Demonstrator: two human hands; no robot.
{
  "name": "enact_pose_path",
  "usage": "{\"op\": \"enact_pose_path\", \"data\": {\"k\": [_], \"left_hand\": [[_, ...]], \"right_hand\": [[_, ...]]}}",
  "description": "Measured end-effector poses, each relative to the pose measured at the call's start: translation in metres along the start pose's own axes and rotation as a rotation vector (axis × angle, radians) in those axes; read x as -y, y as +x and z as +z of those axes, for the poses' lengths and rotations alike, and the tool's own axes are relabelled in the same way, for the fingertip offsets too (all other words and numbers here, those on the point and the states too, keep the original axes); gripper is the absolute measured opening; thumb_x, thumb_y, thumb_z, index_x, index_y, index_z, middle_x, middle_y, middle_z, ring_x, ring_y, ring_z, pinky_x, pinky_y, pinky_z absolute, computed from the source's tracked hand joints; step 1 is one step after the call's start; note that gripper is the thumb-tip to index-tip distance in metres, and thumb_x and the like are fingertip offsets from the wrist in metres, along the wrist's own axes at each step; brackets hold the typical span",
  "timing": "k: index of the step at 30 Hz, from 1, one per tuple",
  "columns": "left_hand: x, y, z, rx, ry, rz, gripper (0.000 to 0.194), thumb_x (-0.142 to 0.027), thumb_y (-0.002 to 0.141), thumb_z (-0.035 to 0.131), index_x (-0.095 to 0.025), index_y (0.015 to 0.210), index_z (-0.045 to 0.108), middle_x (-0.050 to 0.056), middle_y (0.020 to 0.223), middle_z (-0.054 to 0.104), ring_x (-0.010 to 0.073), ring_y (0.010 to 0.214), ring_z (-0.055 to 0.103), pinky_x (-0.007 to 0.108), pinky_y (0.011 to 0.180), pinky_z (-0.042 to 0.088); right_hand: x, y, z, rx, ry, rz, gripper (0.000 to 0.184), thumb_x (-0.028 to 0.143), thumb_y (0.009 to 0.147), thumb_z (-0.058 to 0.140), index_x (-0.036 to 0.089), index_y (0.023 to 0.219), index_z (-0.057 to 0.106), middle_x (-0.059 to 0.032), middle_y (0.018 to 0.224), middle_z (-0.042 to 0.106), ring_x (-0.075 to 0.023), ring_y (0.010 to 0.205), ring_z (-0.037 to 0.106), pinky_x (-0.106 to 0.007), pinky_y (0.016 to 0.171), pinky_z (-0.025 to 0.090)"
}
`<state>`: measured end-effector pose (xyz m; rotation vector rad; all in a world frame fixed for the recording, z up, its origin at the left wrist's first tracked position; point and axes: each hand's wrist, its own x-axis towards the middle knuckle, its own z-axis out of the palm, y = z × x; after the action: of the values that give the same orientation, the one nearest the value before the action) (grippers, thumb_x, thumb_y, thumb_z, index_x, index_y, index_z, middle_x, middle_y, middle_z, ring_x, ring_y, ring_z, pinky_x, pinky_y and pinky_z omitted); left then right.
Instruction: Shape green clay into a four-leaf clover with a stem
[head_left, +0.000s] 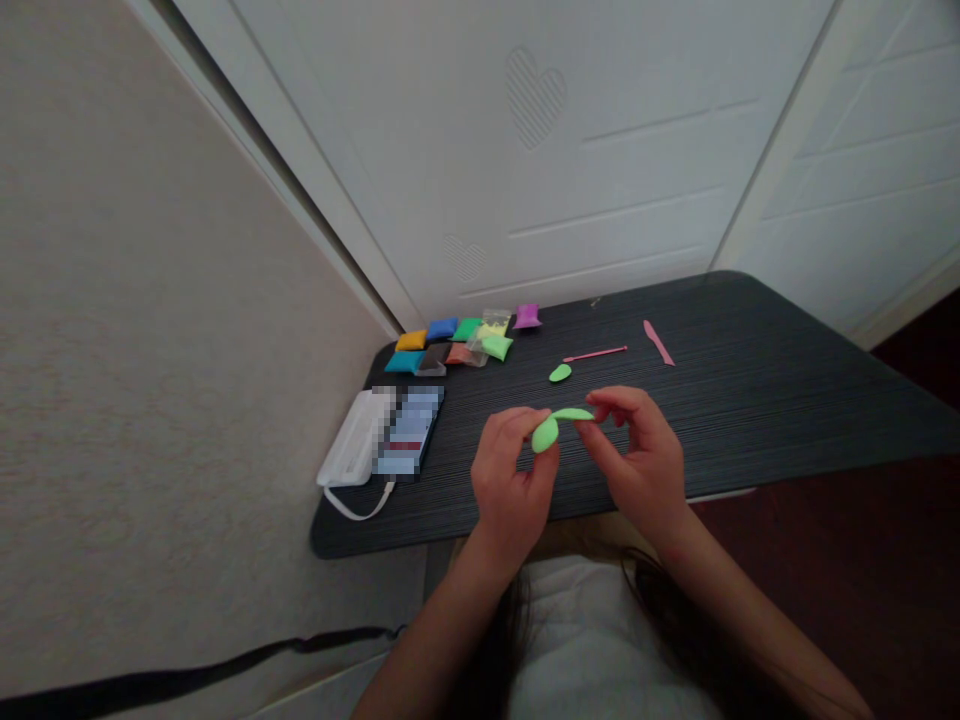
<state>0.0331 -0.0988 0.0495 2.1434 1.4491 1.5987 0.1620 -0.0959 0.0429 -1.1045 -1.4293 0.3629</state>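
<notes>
Between my two hands, above the dark table [750,400], is a piece of light green modelling clay [546,434] with a rounded lobe on the left and a thin strip running right. My left hand [514,470] is closed, pinching the lobe end between thumb and fingers. The strip's right end is pinched by the thumb and fingertips of my right hand [645,455]. Just beyond lies a separate flat oval of green clay [560,373]. A thin pink modelling stick [595,354] rests behind that oval, and a pink plastic clay knife [658,342] lies farther right.
Several coloured clay packets [442,329] lie at the back left, with a purple packet [527,316] beside them. A phone [409,430] and a white power bank [349,440] joined to a white cable [360,515] sit at the left. A white panelled door [637,180] stands behind the table.
</notes>
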Motion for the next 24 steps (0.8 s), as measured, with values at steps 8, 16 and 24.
{"op": "enact_pose_path", "data": {"k": [8,16,24], "left_hand": [[-0.003,-0.004,-0.014,-0.109,0.064,0.307,0.026,-0.018,0.070,0.057,-0.022,0.095,0.056,0.003,0.090,0.058,0.0163,0.087,0.054,0.033,0.076,0.045],[-0.012,-0.003,-0.026,-0.144,0.097,0.393,0.024,-0.017,0.069,0.058,-0.023,0.093,0.058,0.003,0.086,0.058,0.0175,0.087,0.053,0.034,0.074,0.046],[-0.015,0.000,-0.031,-0.176,0.141,0.445,0.022,-0.020,0.069,0.060,-0.024,0.090,0.059,0.002,0.082,0.058,0.0176,0.084,0.053,0.033,0.072,0.046]], "right_hand": [[0.012,-0.005,-0.013,-0.072,0.010,-0.239,0.019,0.016,0.069,0.059,0.025,0.086,0.057,-0.0027,0.083,0.060,-0.0180,0.079,0.056,-0.036,0.068,0.046],[0.019,-0.005,-0.024,-0.044,0.054,-0.375,0.028,0.013,0.065,0.063,0.027,0.089,0.057,-0.0013,0.083,0.060,-0.0167,0.073,0.057,-0.035,0.064,0.046],[0.019,-0.004,-0.027,-0.043,0.052,-0.430,0.028,0.015,0.067,0.062,0.030,0.089,0.058,0.0008,0.079,0.062,-0.0158,0.070,0.058,-0.035,0.062,0.046]]}}
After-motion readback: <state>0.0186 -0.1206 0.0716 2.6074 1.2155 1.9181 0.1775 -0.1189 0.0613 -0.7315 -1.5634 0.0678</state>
